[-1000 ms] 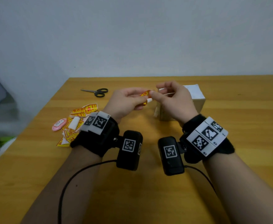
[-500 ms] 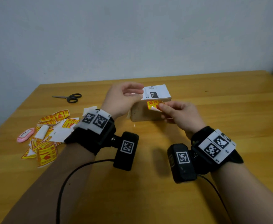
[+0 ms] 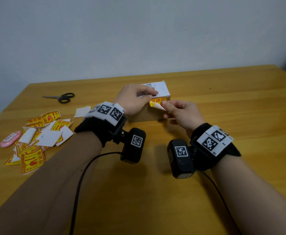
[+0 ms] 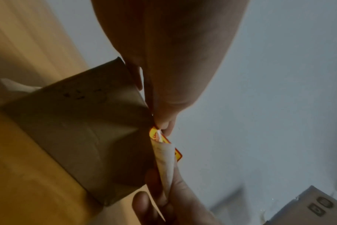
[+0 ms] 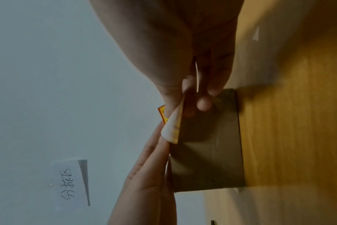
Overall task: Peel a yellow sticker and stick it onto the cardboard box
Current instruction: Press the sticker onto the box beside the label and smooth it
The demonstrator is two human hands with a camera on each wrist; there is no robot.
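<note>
Pinching the loose white-backed corner of the sticker (image 3: 157, 103) between thumb and forefinger: right fingers (image 3: 166, 106), narrow, closed on the curled edge. Seen from the right wrist as a pale cone of backing (image 5: 172, 127) peeling away from the yellow-and-red face, other fingers curled loosely beside it. Resting along the top front edge of the box (image 3: 149, 114), just above the sticker: left fingers (image 3: 147, 93), fairly straight and laid over the white label (image 3: 160, 88) on the box top, thumb hidden; whether curled round the edge or simply pressing, cannot tell for sure, though from the left wrist one fingertip (image 4: 166, 123) touches the sticker's upper end at the box corner. Upper part of the sticker lying against the front face of the box near its top edge, lower corner lifted and turned up white.

Behind the fingers: right hand (image 3: 183, 114) just right of the box front, left hand (image 3: 132, 100) over its left top corner. Black wrist straps with white coded tags and small black cameras on both forearms, a cable trailing from the left one.

Box standing on the counter (image 3: 240, 116), brown sides, mid-far. Well to the left, a heap of yellow stickers (image 3: 32, 150) mixed with white backing sheets (image 3: 49, 138), a pink oval thing (image 3: 10, 141) at the heap's left edge. Farther back, black scissors (image 3: 62, 97) lying flat. Grey wall behind.
</note>
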